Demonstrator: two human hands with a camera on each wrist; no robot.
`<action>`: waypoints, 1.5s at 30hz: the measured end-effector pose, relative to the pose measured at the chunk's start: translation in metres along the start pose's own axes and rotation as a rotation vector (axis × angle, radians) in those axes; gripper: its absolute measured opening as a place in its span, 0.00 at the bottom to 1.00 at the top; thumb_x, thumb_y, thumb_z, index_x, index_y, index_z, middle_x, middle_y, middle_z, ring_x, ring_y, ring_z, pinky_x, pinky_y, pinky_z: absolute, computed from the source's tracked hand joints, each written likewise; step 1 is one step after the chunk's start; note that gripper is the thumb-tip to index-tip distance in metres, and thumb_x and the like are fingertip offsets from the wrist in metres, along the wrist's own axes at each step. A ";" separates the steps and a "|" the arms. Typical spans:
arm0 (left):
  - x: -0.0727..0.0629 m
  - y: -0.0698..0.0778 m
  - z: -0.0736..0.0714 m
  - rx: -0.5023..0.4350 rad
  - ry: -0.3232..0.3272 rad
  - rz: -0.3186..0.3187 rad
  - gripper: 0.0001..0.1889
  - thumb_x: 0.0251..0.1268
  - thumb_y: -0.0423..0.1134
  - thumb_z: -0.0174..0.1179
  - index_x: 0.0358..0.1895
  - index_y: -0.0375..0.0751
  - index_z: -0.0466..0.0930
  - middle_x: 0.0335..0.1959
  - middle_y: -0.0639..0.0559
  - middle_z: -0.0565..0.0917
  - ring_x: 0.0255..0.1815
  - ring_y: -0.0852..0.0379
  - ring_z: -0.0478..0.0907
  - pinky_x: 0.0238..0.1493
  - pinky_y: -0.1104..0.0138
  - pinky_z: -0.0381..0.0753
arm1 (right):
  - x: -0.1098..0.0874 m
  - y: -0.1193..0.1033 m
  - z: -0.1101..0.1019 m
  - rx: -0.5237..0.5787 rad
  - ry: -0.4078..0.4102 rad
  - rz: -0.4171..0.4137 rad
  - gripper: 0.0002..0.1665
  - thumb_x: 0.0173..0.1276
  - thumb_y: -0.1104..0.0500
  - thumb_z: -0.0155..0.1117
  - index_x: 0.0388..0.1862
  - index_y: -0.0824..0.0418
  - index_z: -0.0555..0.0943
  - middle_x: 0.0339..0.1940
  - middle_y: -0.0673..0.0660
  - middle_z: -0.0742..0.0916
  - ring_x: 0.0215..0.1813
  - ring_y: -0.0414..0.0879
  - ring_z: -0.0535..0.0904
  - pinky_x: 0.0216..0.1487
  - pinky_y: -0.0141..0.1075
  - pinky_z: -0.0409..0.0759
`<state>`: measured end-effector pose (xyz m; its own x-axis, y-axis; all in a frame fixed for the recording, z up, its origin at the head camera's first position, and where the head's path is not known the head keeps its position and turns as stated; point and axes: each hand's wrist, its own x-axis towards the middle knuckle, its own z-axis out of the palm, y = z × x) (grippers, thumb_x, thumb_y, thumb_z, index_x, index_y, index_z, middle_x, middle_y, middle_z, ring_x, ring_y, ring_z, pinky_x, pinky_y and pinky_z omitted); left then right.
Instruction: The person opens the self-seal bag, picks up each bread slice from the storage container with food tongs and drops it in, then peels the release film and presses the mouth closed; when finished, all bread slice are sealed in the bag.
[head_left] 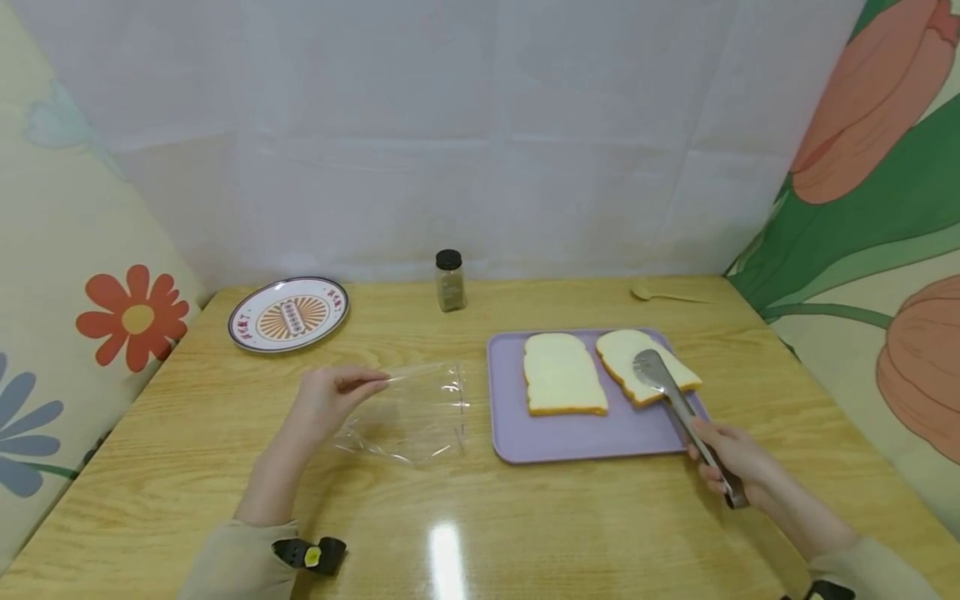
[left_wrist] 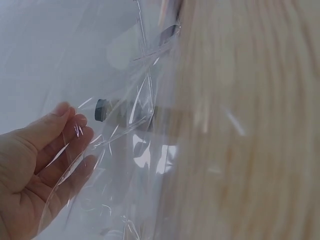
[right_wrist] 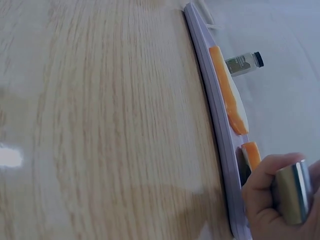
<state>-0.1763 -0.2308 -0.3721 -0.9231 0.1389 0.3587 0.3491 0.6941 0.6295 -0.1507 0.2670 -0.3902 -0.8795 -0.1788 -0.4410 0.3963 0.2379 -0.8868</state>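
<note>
My left hand point(head_left: 335, 402) pinches a clear plastic bag point(head_left: 412, 412) by its edge, left of the lilac tray point(head_left: 513, 446). The see-through bag point(left_wrist: 120, 165) spreads across the left wrist view. In my right hand point(head_left: 731, 458) is a pair of metal tongs point(head_left: 686, 412), gripped by the handle end. The tongs' head lies over the right bread slice point(head_left: 626, 354), which sits tilted on the tray; whether one arm is beneath the slice is hidden. A second bread slice point(head_left: 564, 375) lies flat on the tray's left half. The tongs' end point(right_wrist: 294, 192) shows in the right wrist view.
A patterned plate point(head_left: 258, 329) stands at the back left of the wooden table point(head_left: 390, 542). Behind the tray are a black-capped spice jar point(head_left: 452, 287) and a gold-coloured spoon point(head_left: 671, 297). A white cloth wall point(head_left: 360, 167) closes off the back.
</note>
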 end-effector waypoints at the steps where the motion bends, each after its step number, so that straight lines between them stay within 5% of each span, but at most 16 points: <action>1: 0.000 0.000 0.000 0.003 0.005 0.008 0.06 0.57 0.32 0.64 0.38 0.37 0.87 0.36 0.41 0.87 0.36 0.48 0.85 0.34 0.75 0.83 | 0.000 0.000 0.000 0.007 0.006 0.002 0.22 0.78 0.46 0.37 0.38 0.63 0.68 0.23 0.46 0.74 0.16 0.32 0.64 0.15 0.23 0.67; 11: 0.000 -0.001 0.002 0.016 0.007 0.045 0.05 0.56 0.31 0.66 0.36 0.36 0.87 0.35 0.41 0.87 0.35 0.47 0.85 0.35 0.75 0.82 | -0.012 -0.005 -0.002 0.043 -0.041 -0.072 0.22 0.76 0.44 0.41 0.35 0.60 0.69 0.19 0.44 0.73 0.14 0.31 0.63 0.12 0.23 0.66; 18: 0.000 -0.001 0.001 0.021 -0.028 0.033 0.06 0.57 0.32 0.65 0.37 0.37 0.87 0.36 0.42 0.87 0.37 0.47 0.85 0.37 0.73 0.83 | -0.018 -0.014 0.006 -0.026 -0.098 -0.129 0.20 0.75 0.44 0.45 0.39 0.59 0.75 0.19 0.43 0.75 0.14 0.31 0.65 0.12 0.23 0.67; 28: -0.001 -0.002 0.000 0.006 -0.046 -0.002 0.07 0.59 0.34 0.63 0.38 0.37 0.87 0.38 0.42 0.87 0.38 0.47 0.85 0.39 0.67 0.85 | -0.015 -0.024 0.025 -0.164 -0.180 -0.168 0.30 0.74 0.46 0.49 0.51 0.74 0.73 0.20 0.47 0.77 0.11 0.33 0.64 0.10 0.24 0.65; 36: -0.001 -0.002 -0.002 -0.002 -0.066 -0.011 0.08 0.60 0.35 0.62 0.40 0.37 0.86 0.39 0.41 0.87 0.40 0.46 0.85 0.40 0.63 0.85 | -0.004 -0.033 0.048 -0.262 -0.276 -0.262 0.30 0.75 0.48 0.48 0.29 0.78 0.69 0.12 0.47 0.73 0.09 0.34 0.62 0.06 0.27 0.62; 45: -0.002 -0.003 -0.002 -0.010 -0.073 -0.024 0.08 0.61 0.34 0.62 0.41 0.36 0.86 0.40 0.40 0.87 0.41 0.46 0.84 0.41 0.62 0.85 | 0.009 -0.040 0.068 -0.324 -0.347 -0.324 0.28 0.74 0.50 0.51 0.29 0.78 0.72 0.15 0.51 0.74 0.09 0.34 0.61 0.06 0.28 0.62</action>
<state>-0.1755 -0.2344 -0.3729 -0.9402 0.1737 0.2929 0.3283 0.6908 0.6442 -0.1567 0.1912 -0.3682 -0.7828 -0.5812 -0.2222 -0.0278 0.3894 -0.9206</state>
